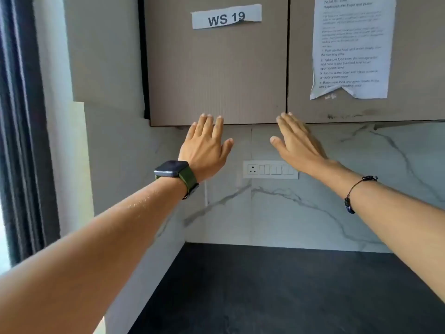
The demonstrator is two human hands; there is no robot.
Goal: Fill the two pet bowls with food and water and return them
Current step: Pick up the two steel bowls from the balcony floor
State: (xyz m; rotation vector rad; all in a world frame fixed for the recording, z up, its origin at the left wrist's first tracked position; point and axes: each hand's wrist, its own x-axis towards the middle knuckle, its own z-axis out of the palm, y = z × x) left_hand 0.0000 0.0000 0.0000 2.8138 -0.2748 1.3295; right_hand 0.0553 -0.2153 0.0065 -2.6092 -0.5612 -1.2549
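No pet bowl, food or water shows in the head view. Both my arms stretch forward and up toward a beige wall cabinet (216,73). My left hand (206,145), with a dark watch on a green strap at the wrist, is flat with straight fingers, its tips in front of the lower edge of the left cabinet door. My right hand (297,138), a black bead bracelet on its wrist, is also flat, fingertips near the seam between the two doors. Neither hand holds anything.
A paper label "WS 19" (226,16) and a printed task sheet (351,47) are stuck on the cabinet doors. A white switch plate (271,169) sits on the marble backsplash (361,189). Below lies a dark countertop (277,290); a dark curtain (21,141) hangs at left.
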